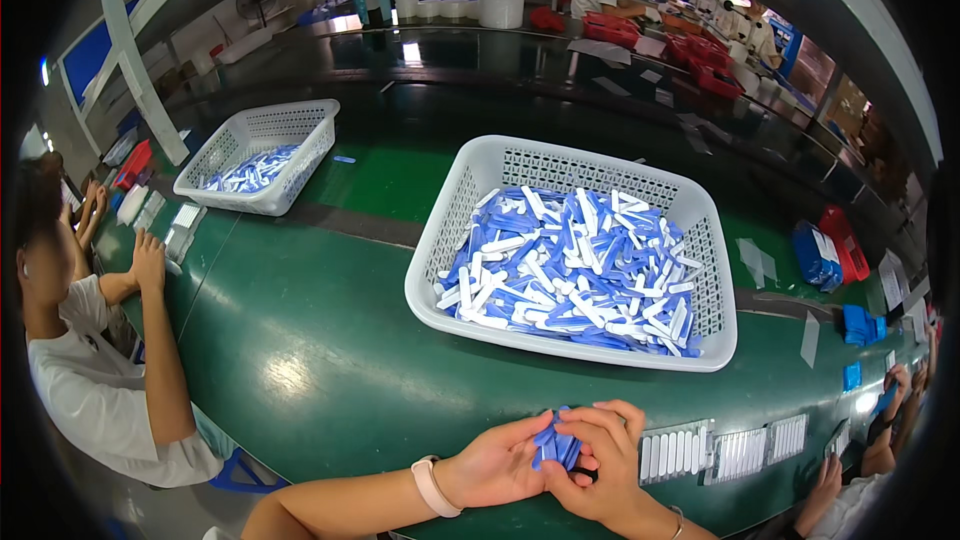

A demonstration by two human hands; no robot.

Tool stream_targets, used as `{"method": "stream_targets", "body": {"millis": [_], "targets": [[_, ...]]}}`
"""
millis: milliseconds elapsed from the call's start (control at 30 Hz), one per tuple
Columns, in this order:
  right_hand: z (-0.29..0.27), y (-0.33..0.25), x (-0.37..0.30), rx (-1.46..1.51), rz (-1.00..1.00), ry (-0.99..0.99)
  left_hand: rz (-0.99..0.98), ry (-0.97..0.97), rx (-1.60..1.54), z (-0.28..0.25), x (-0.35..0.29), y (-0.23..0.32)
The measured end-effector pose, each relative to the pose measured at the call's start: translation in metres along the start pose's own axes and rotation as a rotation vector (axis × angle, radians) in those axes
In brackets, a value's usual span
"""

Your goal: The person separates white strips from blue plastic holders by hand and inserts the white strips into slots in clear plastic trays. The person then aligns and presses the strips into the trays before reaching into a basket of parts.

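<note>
We pinched small blue plastic strips [556, 443] between left hand [495, 465] and right hand [605, 460], both closed on bundle; white lattice basket [455, 210] of glossy blue-white strips sat at 12 o'clock.

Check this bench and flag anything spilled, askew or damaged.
Nothing stands out. The blue and white pieces lie jumbled but stay inside the big basket and the small basket. Both hands, left and right, grip a small blue bundle at the table edge. The white trays sit in a row.
</note>
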State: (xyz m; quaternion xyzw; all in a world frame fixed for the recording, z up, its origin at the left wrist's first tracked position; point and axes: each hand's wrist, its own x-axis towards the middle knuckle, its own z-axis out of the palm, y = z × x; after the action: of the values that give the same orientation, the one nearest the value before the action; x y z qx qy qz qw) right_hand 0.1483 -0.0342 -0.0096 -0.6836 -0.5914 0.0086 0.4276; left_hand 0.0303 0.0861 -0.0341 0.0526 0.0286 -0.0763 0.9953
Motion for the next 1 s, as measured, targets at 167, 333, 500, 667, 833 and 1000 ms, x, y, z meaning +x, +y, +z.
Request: {"method": "stream_targets", "body": {"millis": [167,333,500,667,833,1000], "targets": [[-0.003,-0.001,-0.002,-0.108,-0.079,0.037,0.073,0.07,0.051,-0.001,0.003,-0.006],[-0.001,-0.006,0.002,-0.112,-0.154,0.1,0.073,0.119,0.159,0.019,0.002,-0.001],[0.003,0.004,-0.005,0.186,0.102,0.062,0.103,0.073,0.138,0.018,0.004,0.014],[0.003,0.003,0.003,0.214,-0.014,-0.079,0.091,0.138,0.118,0.014,-0.004,0.015],[0.002,0.007,0.002,0.151,-0.059,-0.056,0.089,0.15,0.12,0.014,0.0,0.017],[0.0,0.009,-0.001,0.159,-0.055,-0.046,0.082,0.324,0.158,0.011,0.004,0.013]]}}
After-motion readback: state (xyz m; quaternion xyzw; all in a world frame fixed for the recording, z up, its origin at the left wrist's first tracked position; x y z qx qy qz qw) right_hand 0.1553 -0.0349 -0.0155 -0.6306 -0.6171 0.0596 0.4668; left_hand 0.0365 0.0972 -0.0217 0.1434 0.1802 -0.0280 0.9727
